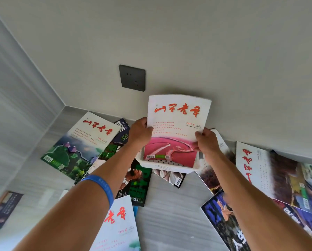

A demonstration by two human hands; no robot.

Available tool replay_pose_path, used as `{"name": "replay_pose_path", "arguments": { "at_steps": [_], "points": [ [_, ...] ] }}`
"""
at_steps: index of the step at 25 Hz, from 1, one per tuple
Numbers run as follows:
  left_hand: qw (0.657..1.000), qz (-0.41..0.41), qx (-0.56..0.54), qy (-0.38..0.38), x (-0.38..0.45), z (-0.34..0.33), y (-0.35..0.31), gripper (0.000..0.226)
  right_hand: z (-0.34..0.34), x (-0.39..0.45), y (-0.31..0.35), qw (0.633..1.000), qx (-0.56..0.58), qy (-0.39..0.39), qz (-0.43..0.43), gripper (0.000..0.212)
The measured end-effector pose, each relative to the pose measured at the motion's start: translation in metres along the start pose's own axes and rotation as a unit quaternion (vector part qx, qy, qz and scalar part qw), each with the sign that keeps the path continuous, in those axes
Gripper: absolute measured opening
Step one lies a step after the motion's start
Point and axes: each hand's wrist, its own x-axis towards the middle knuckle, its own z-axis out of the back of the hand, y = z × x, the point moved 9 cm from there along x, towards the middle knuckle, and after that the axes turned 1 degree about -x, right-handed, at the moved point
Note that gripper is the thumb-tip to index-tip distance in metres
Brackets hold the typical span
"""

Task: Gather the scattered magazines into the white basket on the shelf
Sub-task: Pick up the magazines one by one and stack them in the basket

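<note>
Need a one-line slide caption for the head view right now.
Both hands, left hand and right hand, lower a pink-cover magazine upright into the white basket, other magazines scattered around it.

Magazine (177, 124) upright in basket (167, 167), between both hands; other magazines (79, 142) around.

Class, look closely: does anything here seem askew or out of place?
Yes. Both hands stand the pink-cover magazine upright in the white basket, sticking far above its rim. The rest lie scattered at angles.
</note>
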Motion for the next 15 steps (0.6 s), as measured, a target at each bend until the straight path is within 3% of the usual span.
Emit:
{"name": "replay_pose_path", "arguments": {
  "at_steps": [3,7,10,13,15],
  "points": [
    [1.0,0.027,-0.005,-0.002,-0.003,-0.008,0.023,0.024,-0.002,0.014,-0.008,1.0,0.019,-0.003,-0.008,0.03],
    [0.999,0.027,-0.02,-0.008,-0.017,-0.001,0.029,0.032,-0.01,0.016,-0.018,0.998,0.051,0.008,-0.018,0.055],
    [1.0,0.008,-0.021,0.014,-0.039,0.004,0.032,0.031,-0.005,-0.001,-0.016,0.999,0.034,-0.015,-0.006,0.048],
    [0.996,0.033,-0.083,-0.009,-0.083,0.026,0.057,0.029,0.006,-0.06,-0.011,0.993,0.014,-0.079,0.083,0.03],
    [0.991,0.083,-0.092,-0.054,-0.139,0.048,0.104,0.028,-0.023,-0.122,-0.035,0.991,0.005,-0.018,0.132,0.028]
  ]
}}
